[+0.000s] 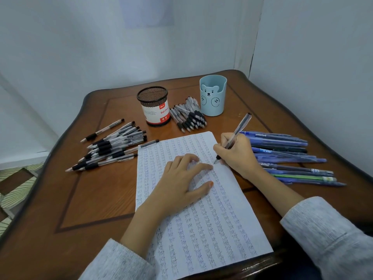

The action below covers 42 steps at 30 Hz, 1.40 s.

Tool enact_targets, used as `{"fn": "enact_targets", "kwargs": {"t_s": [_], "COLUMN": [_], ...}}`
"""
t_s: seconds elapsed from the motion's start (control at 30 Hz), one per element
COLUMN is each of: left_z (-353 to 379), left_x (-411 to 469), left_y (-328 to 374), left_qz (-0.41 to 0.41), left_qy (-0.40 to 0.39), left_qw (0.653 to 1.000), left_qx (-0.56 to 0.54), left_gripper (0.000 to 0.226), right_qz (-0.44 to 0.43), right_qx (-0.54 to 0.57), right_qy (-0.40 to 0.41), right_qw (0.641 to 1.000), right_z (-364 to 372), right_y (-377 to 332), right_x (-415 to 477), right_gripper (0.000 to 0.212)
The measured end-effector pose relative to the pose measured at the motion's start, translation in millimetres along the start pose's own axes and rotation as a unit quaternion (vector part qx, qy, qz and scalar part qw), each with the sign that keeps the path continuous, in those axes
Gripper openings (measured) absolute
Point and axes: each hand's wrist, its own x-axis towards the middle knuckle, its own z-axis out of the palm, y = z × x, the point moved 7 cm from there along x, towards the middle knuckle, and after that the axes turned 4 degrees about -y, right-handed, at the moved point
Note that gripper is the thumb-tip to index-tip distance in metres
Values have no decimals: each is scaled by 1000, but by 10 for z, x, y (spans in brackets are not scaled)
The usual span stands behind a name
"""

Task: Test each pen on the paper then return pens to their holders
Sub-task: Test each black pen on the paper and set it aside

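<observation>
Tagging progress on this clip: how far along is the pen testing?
Done: the paper is mostly covered in columns of test scribbles. In hand: the right hand grips a pen, tip on the sheet, while the left hand presses the paper flat. Left: neither the mesh holder nor the blue bear holder shows pens; black-grip pens and blue pens lie loose on the table.

We could not read small print on the mesh holder (pixel 155 115); our left hand (pixel 181 183) covered part of the paper (pixel 214 231).
</observation>
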Motion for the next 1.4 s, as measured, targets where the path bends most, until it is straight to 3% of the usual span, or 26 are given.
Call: {"fn": "enact_targets", "kwargs": {"t_s": [0.4, 0.6, 1.1, 1.3, 1.4], "left_z": [5, 7, 7, 10, -6], "left_x": [1, 2, -9, -16, -25], "left_y": [-5, -15, -6, -9, 1], "left_qz": [-4, -5, -2, 1, 1], "left_qy": [-4, -5, 2, 5, 9], "left_qw": [1000, 1000, 1000, 1000, 1000], "left_qx": [-7, -11, -17, -16, -23], "left_gripper": [52, 51, 55, 52, 44], "right_qz": [-3, -6, -26, 43, 23], "right_qx": [3, -10, -9, 176, 166], "right_qy": [15, 4, 16, -10, -34], "right_qw": [1000, 1000, 1000, 983, 985], "right_z": [-32, -9, -12, -29, -2], "right_y": [7, 7, -13, 60, -14], "right_x": [2, 9, -2, -2, -26], "right_gripper": [30, 21, 30, 29, 21]}}
